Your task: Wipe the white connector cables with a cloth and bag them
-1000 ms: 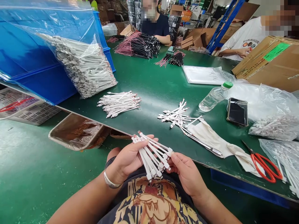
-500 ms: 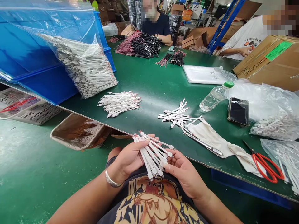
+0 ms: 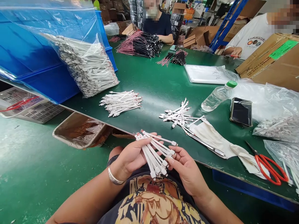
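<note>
A fanned bundle of short white cables [image 3: 153, 155] lies in my left hand [image 3: 134, 157], thumb over the ends with bare reddish wires. Their white plugs point down and to the right. My right hand [image 3: 184, 165] closes its thumb and fingers on a few plugs at the bundle's right side; the fingertips are partly hidden. On the green table [image 3: 149, 81] beyond are a neat pile of white cables [image 3: 121, 102] and a looser pile of the same cables [image 3: 179, 113]. Steel tweezers [image 3: 206, 144] lie on a white cloth [image 3: 212, 137] to the right.
Red-handled scissors [image 3: 271, 165], a phone [image 3: 241, 111] and a water bottle [image 3: 217, 96] stand or lie on the right. A bag of white cables [image 3: 86, 65] leans against blue bins [image 3: 35, 53]. Below the edge is a lined bin [image 3: 77, 130]. Two people sit across the table.
The view has shifted slightly, so the table things sit a little further right. My right fingers have shifted slightly at the plugs; both hands keep their hold. The right-hand co-worker's hand has lowered.
</note>
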### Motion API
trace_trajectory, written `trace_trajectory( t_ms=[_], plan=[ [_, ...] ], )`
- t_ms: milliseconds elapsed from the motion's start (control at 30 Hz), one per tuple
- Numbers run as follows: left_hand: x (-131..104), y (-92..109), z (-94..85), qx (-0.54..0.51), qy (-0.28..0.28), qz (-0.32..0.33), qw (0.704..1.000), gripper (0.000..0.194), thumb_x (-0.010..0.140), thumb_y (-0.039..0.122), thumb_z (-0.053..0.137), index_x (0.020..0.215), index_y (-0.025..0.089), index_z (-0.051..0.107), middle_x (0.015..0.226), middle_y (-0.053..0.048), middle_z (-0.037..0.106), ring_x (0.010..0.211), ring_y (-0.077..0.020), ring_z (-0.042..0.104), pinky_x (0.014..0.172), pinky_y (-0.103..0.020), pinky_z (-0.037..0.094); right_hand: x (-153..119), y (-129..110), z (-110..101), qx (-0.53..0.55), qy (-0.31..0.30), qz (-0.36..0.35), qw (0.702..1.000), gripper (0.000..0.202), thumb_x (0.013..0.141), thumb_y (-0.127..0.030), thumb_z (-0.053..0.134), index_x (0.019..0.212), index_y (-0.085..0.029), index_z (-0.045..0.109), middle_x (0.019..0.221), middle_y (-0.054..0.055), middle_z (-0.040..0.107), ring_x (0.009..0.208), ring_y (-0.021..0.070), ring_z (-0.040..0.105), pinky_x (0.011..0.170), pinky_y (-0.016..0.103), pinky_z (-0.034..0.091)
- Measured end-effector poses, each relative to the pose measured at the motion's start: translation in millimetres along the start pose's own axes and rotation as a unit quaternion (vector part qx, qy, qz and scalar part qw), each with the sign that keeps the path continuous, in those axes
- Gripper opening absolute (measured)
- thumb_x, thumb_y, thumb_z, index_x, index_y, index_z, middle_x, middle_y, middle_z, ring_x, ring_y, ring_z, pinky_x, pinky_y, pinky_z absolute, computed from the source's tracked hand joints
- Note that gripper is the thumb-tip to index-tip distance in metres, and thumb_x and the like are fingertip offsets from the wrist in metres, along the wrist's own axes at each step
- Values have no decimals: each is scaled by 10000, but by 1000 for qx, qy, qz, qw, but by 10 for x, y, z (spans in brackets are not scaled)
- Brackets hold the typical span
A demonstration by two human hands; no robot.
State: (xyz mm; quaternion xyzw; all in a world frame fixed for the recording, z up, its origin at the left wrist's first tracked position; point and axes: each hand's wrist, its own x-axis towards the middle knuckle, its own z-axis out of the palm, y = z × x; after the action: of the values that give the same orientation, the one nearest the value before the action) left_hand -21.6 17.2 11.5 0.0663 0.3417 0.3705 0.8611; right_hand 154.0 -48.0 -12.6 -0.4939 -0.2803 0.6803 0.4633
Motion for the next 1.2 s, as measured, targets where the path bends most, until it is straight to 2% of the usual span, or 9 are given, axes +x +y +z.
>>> trace_trajectory(
  t_ms=[133,300,367,467,533,700,867,1033,1200],
  plan=[
    [18,22,68,-20,11,-4,1000,224,817,100,514,1025,134,591,1005,-109,651,910,-218,637,859,-433,483,-1,39,-33,49,0,18,999,334,807,-423,598,1064,-214,561,853,31,640,706,114,554,610,213,447],
    [41,21,108,-14,10,5,1000,221,830,102,494,1027,132,590,1024,-114,644,898,-215,635,848,-429,482,-50,56,-41,-2,-110,14,994,281,815,-389,598,987,-170,632,836,31,628,685,115,515,638,238,436],
    [42,15,114,-11,8,7,1000,215,830,101,490,1016,129,594,1006,-113,649,874,-212,639,838,-423,485,-49,60,-43,-35,-96,4,995,223,820,-363,599,877,-156,660,748,9,619,650,104,500,624,228,423],
    [32,17,124,-11,12,-1,1000,217,830,97,487,1014,128,597,982,-109,655,847,-201,644,831,-419,488,-33,74,-51,-34,-35,9,999,279,841,-410,555,805,-155,665,709,14,629,657,113,533,597,220,432],
    [24,26,128,-13,16,-1,1000,221,831,98,489,1023,133,593,991,-106,653,854,-199,642,834,-423,487,-32,81,-55,-22,-32,23,999,329,853,-451,517,823,-158,665,741,33,645,692,126,558,604,227,452],
    [34,29,112,-8,12,12,1000,230,836,107,491,1046,136,582,1031,-112,641,884,-207,633,834,-428,489,-69,57,-53,-66,-117,44,990,305,850,-423,537,873,-147,665,804,60,662,752,145,584,651,249,472],
    [73,4,90,-7,9,24,1000,220,834,95,483,1027,133,582,1023,-113,637,852,-205,635,780,-396,508,-65,32,-65,-76,-78,26,994,244,819,-386,596,783,-151,651,781,32,658,712,113,561,638,222,466],
    [80,15,99,-9,12,18,1000,215,842,108,477,1028,132,579,1000,-115,636,857,-209,631,774,-388,504,-45,63,-86,-63,-55,17,996,291,846,-418,545,824,-150,656,792,40,655,712,117,568,616,223,468],
    [102,3,76,-23,-9,19,1000,229,840,114,479,1051,121,568,1009,-116,626,888,-217,621,859,-420,466,-66,50,-87,-60,-148,39,986,299,780,-377,648,1003,-178,642,902,50,662,800,130,580,654,217,460]
  ],
)
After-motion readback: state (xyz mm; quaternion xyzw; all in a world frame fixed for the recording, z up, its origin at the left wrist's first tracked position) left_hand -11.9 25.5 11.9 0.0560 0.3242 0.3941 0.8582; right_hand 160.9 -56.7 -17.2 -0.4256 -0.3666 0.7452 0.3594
